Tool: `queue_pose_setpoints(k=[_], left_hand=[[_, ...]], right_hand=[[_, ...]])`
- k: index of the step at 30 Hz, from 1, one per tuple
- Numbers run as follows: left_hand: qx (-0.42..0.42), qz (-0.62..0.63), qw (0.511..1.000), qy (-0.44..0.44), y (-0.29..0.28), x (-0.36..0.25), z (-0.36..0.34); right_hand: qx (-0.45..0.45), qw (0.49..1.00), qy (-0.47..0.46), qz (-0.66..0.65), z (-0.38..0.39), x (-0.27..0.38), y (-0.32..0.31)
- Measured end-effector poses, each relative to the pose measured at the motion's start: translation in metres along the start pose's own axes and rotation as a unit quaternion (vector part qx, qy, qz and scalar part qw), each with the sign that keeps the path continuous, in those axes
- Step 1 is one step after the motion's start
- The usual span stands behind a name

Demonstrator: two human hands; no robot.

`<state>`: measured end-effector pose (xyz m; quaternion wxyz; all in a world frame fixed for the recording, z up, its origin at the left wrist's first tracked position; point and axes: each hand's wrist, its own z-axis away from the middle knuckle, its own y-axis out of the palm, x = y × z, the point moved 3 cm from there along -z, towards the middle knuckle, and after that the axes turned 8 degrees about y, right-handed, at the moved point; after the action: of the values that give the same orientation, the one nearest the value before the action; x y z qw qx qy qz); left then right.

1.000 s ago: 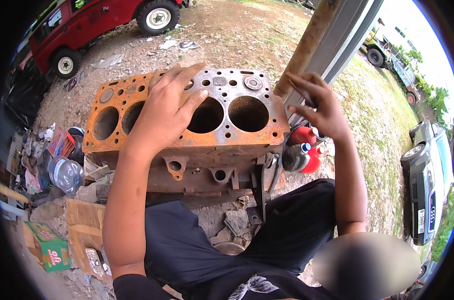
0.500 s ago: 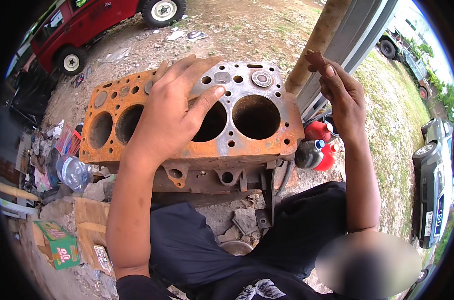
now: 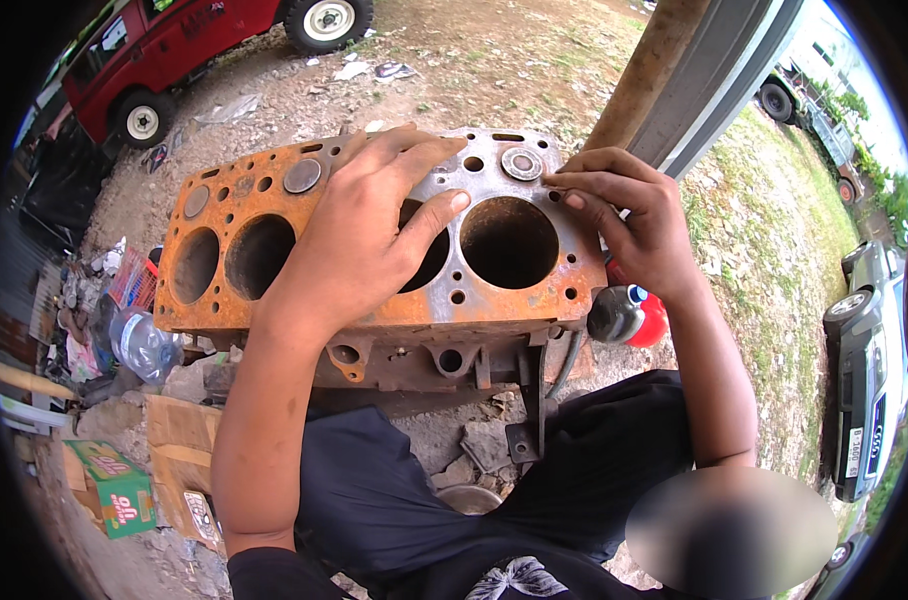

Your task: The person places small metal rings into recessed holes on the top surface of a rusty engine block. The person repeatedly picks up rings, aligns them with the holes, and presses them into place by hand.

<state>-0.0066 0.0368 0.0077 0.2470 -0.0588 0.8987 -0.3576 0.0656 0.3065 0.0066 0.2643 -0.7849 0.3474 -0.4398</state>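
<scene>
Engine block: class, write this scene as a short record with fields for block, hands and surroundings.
Block: rusty orange at left, greyer toward right
Left hand: over the top, thumb out
Right hand: fingertips near the rightmost plug; contents unclear
Bores: four large, one partly behind left hand
Right side: dark jug, post
Left side: clear bottle, green carton
Beyond: red car

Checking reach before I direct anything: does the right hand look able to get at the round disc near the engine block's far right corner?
Probably yes: the right hand is close beside the round disc, with nothing visible between; the left hand lies clear of it.
</scene>
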Motion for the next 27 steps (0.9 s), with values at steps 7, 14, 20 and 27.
queue_pose_setpoints(k=[7, 14, 20, 27], left_hand=[[0.024, -0.012, 1.000, -0.015, 0.002, 0.000, 0.006], [0.017, -0.022, 0.999, 0.018, 0.004, -0.009, 0.002], [-0.001, -0.027, 0.996, 0.084, 0.022, -0.016, -0.007], [0.004, -0.008, 0.999, 0.044, 0.033, -0.027, -0.019]], right_hand=[[0.021, 0.995, -0.074, 0.071, -0.005, 0.004, 0.002], [-0.038, 0.991, -0.115, 0.057, -0.010, -0.008, 0.010], [-0.004, 0.995, -0.074, 0.064, -0.010, -0.001, 0.007], [-0.051, 0.997, -0.061, 0.017, -0.009, -0.009, 0.006]])
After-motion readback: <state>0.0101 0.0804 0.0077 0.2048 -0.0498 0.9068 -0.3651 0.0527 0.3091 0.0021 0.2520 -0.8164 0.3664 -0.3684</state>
